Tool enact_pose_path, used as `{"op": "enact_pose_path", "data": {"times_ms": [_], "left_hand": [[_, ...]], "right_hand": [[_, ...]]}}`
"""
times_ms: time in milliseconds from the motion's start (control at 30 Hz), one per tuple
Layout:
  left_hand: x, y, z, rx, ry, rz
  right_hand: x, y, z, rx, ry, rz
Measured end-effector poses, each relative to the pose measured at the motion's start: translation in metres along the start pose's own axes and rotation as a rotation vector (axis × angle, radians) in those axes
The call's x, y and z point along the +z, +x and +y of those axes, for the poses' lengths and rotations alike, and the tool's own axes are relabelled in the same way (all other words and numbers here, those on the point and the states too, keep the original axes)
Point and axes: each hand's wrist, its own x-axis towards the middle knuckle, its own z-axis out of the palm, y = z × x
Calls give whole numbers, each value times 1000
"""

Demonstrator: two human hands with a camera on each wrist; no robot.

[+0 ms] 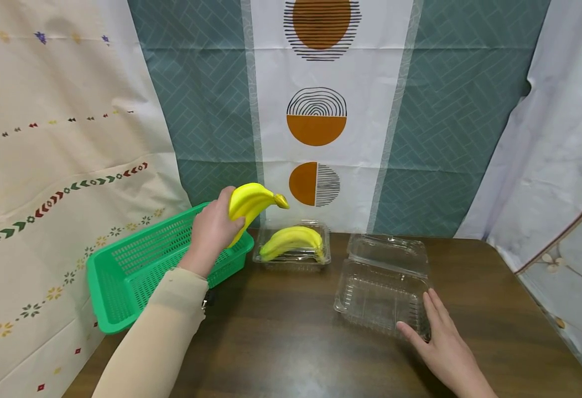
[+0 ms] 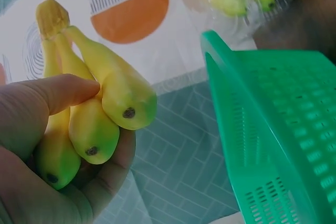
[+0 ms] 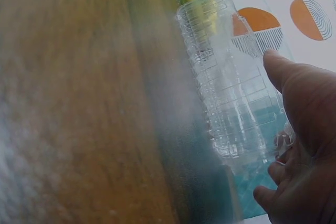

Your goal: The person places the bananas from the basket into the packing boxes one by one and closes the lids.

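My left hand [image 1: 213,231] grips a bunch of yellow bananas [image 1: 249,203], raised over the right end of the green basket [image 1: 98,287]. In the left wrist view, three green-tipped bananas show, with the thumb [image 2: 68,92] across them and the fingers beneath. My right hand [image 1: 444,347] is at the near right corner of a clear plastic clamshell box [image 1: 378,298], its thumb and fingers spread. The lid [image 1: 388,251] is folded back toward the curtain, and nothing lies in the box.
A second clear clamshell box [image 1: 327,255] holds another banana bunch [image 1: 292,237] at the back of the brown table [image 1: 281,337], between the basket and the lidded-back box. Patterned curtains [image 1: 316,188] hang behind the table and along both sides.
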Motion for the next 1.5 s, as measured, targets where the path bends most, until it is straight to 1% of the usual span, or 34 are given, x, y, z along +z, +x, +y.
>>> {"op": "enact_pose_path", "data": {"times_ms": [133, 600, 833, 1067, 1267, 1400, 1500], "left_hand": [[1, -2, 6, 20, 3, 6], [9, -8, 24, 58, -11, 27], [14, -10, 31, 77, -24, 20], [20, -12, 38, 100, -38, 15], [25, -13, 46, 102, -39, -2], [31, -13, 52, 106, -32, -4], [36, -15, 57, 122, -40, 1]], "right_hand": [[0, 0, 0, 2, -4, 3], [0, -1, 0, -4, -6, 8], [0, -1, 0, -9, -6, 13], [0, -2, 1, -6, -3, 13], [0, -2, 0, -5, 5, 13], [-1, -2, 0, -8, 6, 14], [-1, -1, 0, -10, 6, 14]]}}
